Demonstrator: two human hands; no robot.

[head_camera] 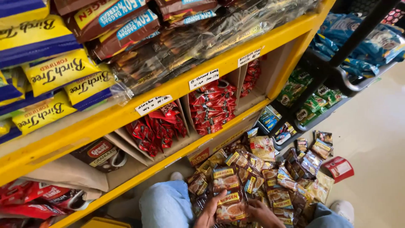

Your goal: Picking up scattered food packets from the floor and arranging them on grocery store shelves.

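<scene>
At the bottom centre, my left hand [208,213] and my right hand [262,214] together grip a brown and gold sachet strip [230,206] of drink mix. It rests on top of a pile of similar brown sachets [270,177] spread over the floor. My left knee in blue jeans [166,204] is beside the left hand. My right knee [327,218] shows at the bottom right.
A yellow shelf unit [126,112] stands to the left, with cardboard bins of red sachets [211,105], yellow and blue bags [59,71] above and brown packets [126,25]. A black wire rack [333,71] with green and blue packs stands right. A red packet [339,167] lies on the pale floor.
</scene>
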